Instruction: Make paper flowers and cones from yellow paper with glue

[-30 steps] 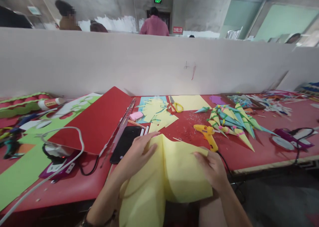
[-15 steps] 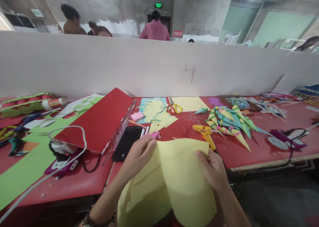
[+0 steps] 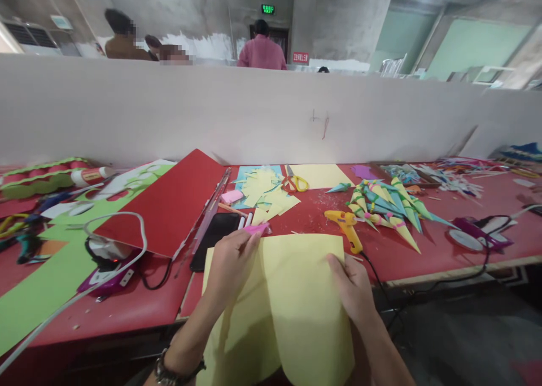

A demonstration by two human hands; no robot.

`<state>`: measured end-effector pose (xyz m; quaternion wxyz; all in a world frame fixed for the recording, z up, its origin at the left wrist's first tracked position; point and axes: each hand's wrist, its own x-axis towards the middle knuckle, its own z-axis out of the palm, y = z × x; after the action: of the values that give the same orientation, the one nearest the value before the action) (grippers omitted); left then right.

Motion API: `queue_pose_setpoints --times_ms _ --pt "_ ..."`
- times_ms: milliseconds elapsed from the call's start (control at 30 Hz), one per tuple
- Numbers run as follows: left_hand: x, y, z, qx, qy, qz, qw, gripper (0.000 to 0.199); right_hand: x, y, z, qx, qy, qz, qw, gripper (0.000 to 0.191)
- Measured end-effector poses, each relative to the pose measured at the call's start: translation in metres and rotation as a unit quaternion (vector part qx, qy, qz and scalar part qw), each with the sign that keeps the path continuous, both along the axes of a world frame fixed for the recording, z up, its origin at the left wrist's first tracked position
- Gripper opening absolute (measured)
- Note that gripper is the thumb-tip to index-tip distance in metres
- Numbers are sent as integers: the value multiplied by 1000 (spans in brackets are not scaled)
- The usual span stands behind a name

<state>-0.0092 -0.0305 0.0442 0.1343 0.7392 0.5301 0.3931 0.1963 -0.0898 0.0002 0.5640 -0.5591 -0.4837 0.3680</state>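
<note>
A large sheet of pale yellow paper (image 3: 307,295) hangs over the table's front edge, bent along a line near its middle. My left hand (image 3: 235,259) pinches its upper edge left of centre, and my right hand (image 3: 351,284) grips the right edge with the thumb in front. Just beyond the left hand lie a scrap of pink paper (image 3: 257,228) and a black phone (image 3: 214,236). A yellow hot glue gun (image 3: 345,225) rests past the right hand. Behind it is a pile of yellow and blue paper cones (image 3: 392,202).
Yellow paper scraps (image 3: 262,188) and scissors (image 3: 296,181) lie toward the white partition (image 3: 190,109). Red card (image 3: 169,205), green paper (image 3: 46,284) and a purple power strip (image 3: 108,279) with a looping white cable are on the left. Another power strip (image 3: 483,233) sits right.
The yellow sheet has shifted slightly left, and its left part now shows higher beside my left wrist. Both hands keep their hold. The right hand has come a little left with the paper.
</note>
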Motion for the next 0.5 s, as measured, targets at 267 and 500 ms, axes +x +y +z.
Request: queue_pose_setpoints --times_ms 267,500 --pt "1 1 2 -25 -5 14 1000 39 -1 -1 -6 -12 28 8 1000 44" --pt "4 -1 5 -39 -28 18 999 36 -6 -1 -13 -24 27 7 999 43"
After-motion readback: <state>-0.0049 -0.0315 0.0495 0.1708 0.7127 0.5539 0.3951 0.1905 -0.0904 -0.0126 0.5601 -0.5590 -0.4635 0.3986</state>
